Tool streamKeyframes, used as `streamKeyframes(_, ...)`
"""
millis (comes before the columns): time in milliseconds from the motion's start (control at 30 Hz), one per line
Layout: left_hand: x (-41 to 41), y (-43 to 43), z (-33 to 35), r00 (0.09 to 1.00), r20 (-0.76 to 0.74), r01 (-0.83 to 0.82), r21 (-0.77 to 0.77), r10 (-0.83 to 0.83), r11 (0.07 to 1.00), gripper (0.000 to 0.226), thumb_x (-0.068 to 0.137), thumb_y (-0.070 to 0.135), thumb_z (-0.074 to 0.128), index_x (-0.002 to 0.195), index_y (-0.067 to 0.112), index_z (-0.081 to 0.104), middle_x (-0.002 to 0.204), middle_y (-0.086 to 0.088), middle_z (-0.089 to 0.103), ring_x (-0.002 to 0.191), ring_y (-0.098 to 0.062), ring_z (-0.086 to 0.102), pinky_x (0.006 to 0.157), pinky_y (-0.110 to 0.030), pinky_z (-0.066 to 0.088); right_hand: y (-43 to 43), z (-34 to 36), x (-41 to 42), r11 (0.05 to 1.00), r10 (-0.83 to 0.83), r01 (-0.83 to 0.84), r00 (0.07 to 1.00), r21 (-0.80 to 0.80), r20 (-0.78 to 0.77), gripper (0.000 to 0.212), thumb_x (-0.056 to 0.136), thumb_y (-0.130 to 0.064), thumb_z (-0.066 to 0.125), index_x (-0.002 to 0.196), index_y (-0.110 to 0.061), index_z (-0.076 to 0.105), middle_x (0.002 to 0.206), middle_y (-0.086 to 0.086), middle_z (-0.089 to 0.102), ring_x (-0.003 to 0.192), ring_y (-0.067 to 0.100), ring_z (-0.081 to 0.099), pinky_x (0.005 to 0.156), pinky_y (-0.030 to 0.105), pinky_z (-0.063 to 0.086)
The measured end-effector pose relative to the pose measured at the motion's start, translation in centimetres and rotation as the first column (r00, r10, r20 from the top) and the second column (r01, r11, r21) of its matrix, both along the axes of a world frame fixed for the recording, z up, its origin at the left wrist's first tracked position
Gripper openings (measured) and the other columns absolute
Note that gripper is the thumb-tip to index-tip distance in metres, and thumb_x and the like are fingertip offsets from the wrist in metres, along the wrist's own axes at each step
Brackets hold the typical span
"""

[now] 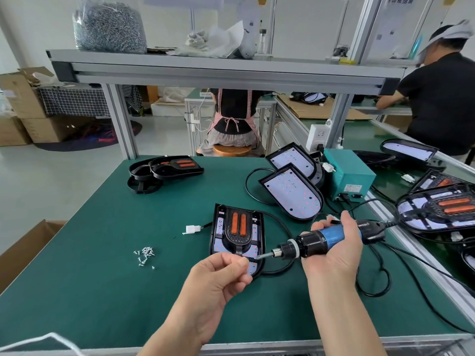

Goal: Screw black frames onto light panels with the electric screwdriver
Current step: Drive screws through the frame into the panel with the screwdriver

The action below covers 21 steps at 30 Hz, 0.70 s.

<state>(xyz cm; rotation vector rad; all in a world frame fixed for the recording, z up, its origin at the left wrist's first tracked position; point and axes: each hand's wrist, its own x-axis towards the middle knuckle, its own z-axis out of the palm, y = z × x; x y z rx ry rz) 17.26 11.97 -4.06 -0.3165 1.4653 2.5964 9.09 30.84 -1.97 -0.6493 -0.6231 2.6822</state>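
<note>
Green factory table (102,253), and I'm loading the electric screwdriver (321,240) beside a framed light panel (221,242).

My right hand (334,253) wraps the blue barrel. My left hand (221,276) pinches its fingertips at the bit tip, seemingly on a screw too small to make out. The black frame (237,237) sits on the panel just beyond that hand, with loose screws (145,255) well left. My worry: released early, the screw drops off the bit or drives crooked and strips the plastic.

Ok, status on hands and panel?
Right hand grips screwdriver, bit at panel edge. Left hand pinching at bit tip, contents unclear. Nothing in the way.
</note>
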Motion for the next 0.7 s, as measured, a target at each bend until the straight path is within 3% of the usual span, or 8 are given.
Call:
streamKeyframes(267,-0.11,0.33,-0.35,0.997,0.073,-0.044,0.211,0.029,0.977,0.005,0.068,-0.003,0.074,0.073,-0.002,0.076,0.076,-0.015,0.07,0.068,-0.02,0.073,0.059,-0.019,0.058,-0.88,0.24,0.61,0.999,0.001,0.0,0.999,0.049,-0.033,0.022,0.092,-0.034,0.07,0.079,-0.021,0.057,0.062,-0.008,0.058,0.053,0.011,0.059,0.067,0.027,0.044)
streamKeyframes(500,0.09,0.36,-0.08,0.998,0.067,-0.021,0.192,0.009,0.981,0.01,0.068,-0.007,0.073,0.077,-0.004,0.076,0.08,-0.018,0.07,0.072,-0.025,0.074,0.06,-0.021,0.059,-0.98,0.19,0.83,0.998,-0.013,0.015,0.999,0.061,-0.031,0.021,0.091,-0.034,0.071,0.081,-0.021,0.057,0.065,-0.007,0.057,0.055,0.012,0.058,0.074,0.028,0.044)
streamKeyframes(700,0.3,0.39,-0.27,0.997,0.07,-0.032,0.187,0.019,0.982,0.011,0.067,-0.006,0.074,0.077,-0.003,0.077,0.08,-0.019,0.07,0.072,-0.026,0.074,0.059,-0.021,0.058,-0.96,0.22,0.95,0.996,-0.009,0.012,1.0,0.087,-0.026,0.021,0.09,-0.036,0.072,0.082,-0.022,0.058,0.065,-0.008,0.059,0.054,0.011,0.058,0.065,0.026,0.046)
